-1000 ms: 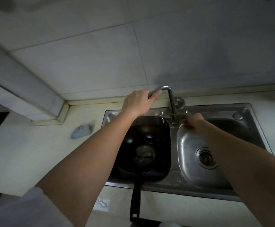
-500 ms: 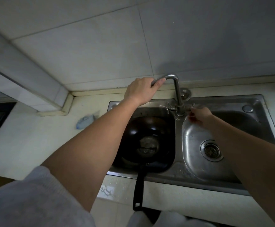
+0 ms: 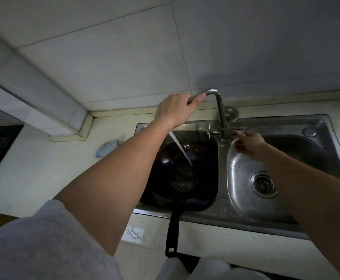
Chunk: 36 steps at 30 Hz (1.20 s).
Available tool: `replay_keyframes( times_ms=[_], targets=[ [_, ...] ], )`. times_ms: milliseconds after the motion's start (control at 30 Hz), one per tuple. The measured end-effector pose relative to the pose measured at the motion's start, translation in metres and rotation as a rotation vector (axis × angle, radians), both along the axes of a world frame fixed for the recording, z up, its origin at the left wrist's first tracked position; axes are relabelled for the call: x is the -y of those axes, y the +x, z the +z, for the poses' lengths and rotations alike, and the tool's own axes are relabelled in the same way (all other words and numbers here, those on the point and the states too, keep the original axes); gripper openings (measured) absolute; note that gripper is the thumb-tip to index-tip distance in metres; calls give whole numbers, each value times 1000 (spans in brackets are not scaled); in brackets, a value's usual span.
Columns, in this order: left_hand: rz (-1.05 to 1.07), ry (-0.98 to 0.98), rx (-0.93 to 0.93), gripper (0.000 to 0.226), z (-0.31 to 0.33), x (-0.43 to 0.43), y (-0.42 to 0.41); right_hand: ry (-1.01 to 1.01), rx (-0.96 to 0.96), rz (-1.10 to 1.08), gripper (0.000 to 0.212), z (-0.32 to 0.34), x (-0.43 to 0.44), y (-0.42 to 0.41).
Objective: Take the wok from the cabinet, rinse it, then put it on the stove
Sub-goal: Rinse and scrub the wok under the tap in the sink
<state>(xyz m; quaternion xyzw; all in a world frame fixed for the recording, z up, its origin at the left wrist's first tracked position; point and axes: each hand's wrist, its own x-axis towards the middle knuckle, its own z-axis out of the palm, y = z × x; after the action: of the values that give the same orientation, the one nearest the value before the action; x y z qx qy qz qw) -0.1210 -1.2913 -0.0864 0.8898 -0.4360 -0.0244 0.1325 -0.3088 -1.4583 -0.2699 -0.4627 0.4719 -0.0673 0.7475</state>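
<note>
Sink [image 3: 286, 121], left hand [image 3: 175, 110] curled over faucet [image 3: 221, 110]

1. A pale grey, fine-ribbed knit sleeve [image 3: 43, 245] wraps the left upper arm, bunched far back from the fingers [image 3: 197, 99] of the left hand [image 3: 175, 110].
2. The left forearm [image 3: 124, 174] is bare from sleeve hem to wrist.
3. The right forearm [image 3: 306, 199] is uncovered from the right hand [image 3: 250, 144] back to the frame edge.
</note>
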Motion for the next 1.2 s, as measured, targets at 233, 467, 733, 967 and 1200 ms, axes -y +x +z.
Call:
replay_keyframes(
  times_ms=[233,467,733,967,1200],
  targets=[
    [2,32,-6,74,2,2,1,-26,-24,9,43,-1,-1,-1],
    [11,51,-54,63,8,-3,-15,-50,-47,89,44,1,2,-4],
    [57,26,-90,64,5,-7,-40,-75,-88,96,43,-1,8,1],
    [55,17,-86,62,10,-6,-37,-72,-72,90,45,-6,8,-1],
    [79,14,-138,62,14,-3,-37,-86,-61,149,38,-8,9,-4]
  ],
)
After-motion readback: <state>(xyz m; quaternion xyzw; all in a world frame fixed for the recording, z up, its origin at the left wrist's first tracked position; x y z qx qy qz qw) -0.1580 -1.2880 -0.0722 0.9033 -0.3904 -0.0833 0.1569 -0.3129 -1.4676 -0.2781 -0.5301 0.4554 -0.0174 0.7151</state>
